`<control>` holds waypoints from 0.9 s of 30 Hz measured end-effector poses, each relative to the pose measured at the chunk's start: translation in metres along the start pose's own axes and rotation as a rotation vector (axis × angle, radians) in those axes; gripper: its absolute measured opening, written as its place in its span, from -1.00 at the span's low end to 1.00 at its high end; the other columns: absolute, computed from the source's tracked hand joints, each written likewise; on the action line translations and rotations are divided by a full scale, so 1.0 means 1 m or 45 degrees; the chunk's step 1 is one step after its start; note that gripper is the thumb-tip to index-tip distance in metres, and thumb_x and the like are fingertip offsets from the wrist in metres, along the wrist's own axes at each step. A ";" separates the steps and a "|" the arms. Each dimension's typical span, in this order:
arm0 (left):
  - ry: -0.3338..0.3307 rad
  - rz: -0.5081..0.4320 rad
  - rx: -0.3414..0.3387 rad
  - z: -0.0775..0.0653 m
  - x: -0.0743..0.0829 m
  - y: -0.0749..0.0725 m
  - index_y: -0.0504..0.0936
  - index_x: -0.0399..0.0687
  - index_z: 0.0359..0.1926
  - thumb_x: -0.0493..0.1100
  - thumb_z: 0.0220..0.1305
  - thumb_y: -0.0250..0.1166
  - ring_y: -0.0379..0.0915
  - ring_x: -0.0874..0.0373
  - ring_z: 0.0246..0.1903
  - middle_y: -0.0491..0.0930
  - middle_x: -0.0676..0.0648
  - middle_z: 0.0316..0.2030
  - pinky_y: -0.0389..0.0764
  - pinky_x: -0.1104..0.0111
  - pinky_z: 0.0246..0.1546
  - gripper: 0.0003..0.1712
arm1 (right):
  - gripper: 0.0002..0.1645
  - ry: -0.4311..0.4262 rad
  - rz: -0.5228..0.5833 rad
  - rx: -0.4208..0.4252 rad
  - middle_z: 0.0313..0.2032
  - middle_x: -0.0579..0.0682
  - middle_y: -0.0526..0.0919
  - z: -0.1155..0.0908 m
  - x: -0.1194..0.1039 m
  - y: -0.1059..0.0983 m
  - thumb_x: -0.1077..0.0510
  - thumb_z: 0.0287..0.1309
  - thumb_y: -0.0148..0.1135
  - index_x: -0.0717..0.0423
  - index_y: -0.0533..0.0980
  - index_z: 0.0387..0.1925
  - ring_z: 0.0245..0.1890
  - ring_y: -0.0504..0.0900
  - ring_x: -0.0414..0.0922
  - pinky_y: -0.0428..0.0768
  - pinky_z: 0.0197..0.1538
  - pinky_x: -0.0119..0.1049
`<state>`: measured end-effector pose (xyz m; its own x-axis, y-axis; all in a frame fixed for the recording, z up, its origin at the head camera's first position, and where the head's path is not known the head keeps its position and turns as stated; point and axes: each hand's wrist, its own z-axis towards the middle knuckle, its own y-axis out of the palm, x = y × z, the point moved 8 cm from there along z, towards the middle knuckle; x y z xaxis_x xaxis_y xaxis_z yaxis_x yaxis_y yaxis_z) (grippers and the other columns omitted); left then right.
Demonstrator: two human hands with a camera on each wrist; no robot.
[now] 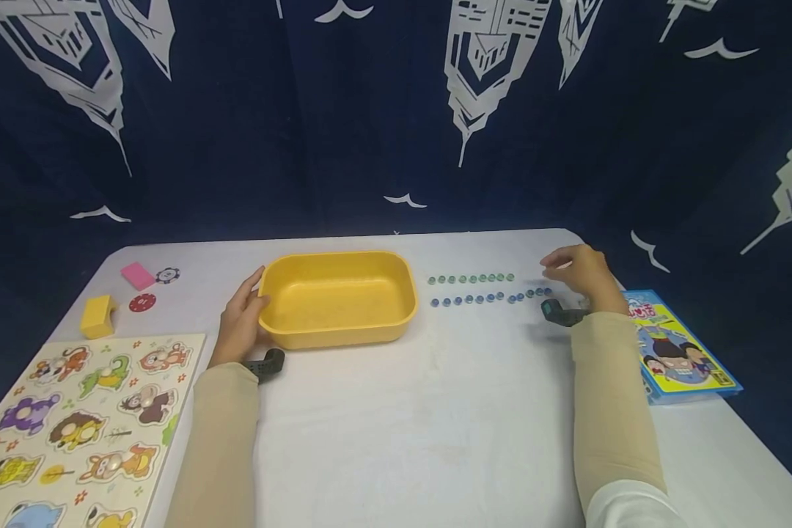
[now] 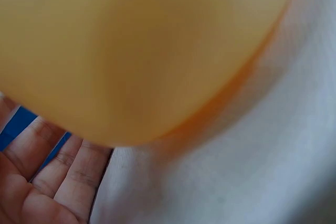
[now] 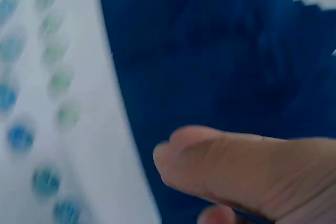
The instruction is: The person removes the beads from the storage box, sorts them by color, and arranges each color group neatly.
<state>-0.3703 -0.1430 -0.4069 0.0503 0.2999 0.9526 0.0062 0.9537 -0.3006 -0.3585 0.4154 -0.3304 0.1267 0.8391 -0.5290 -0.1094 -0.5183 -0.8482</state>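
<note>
A yellow plastic basin (image 1: 336,337) sits on the white table; its blurred side (image 2: 157,77) fills much of the left wrist view. My left hand (image 1: 237,323) holds its left end, thumb at the rim and fingers (image 2: 79,182) along the outside. To the basin's right lie a row of green glass beads (image 1: 471,279) and a row of blue glass beads (image 1: 479,298). My right hand (image 1: 584,275) hovers over the right end of the blue row, thumb and forefinger extended close together. Nothing shows between those fingertips.
A wooden animal puzzle board (image 1: 119,411) lies front left. Behind it are a yellow block (image 1: 97,317), a pink block (image 1: 138,276), a red chip (image 1: 142,303) and a dark chip (image 1: 168,276). A colourful box (image 1: 683,352) lies beside the right forearm. A dark patterned cloth (image 1: 343,147) hangs behind.
</note>
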 end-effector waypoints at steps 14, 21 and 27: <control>-0.021 -0.007 0.010 0.002 -0.002 0.000 0.07 0.31 0.56 -0.07 0.45 -0.08 0.26 -0.17 0.37 0.29 -0.23 0.42 0.12 -0.03 0.44 -0.31 | -0.69 -0.561 0.490 -0.363 -0.06 0.17 0.70 -0.011 -0.146 0.061 0.16 0.26 0.32 0.18 0.65 0.01 -0.23 0.62 0.13 0.67 -0.19 -0.22; -0.047 -0.013 0.016 0.001 -0.003 -0.001 0.07 0.34 0.56 -0.06 0.45 -0.09 0.25 -0.16 0.37 0.29 -0.21 0.42 0.10 -0.05 0.44 -0.31 | -0.70 -0.828 0.541 -0.634 -0.04 0.23 0.69 -0.027 -0.213 0.126 0.31 0.24 0.29 0.37 0.62 -0.01 -0.08 0.68 0.06 0.69 -0.01 -0.14; -0.050 -0.005 0.021 0.000 -0.002 0.000 0.09 0.36 0.55 -0.06 0.45 -0.08 0.28 -0.17 0.35 0.32 -0.21 0.41 0.10 -0.07 0.44 -0.31 | -0.76 -1.034 0.284 -0.793 -0.13 0.05 0.74 -0.041 -0.251 0.164 0.33 0.23 0.26 0.27 0.67 -0.07 -0.16 0.66 -0.15 0.64 0.03 -0.29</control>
<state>-0.3707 -0.1439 -0.4088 0.0110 0.2968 0.9549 -0.0101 0.9549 -0.2967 -0.3682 0.1127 -0.3375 -0.5591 0.4533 -0.6942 0.5076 -0.4750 -0.7189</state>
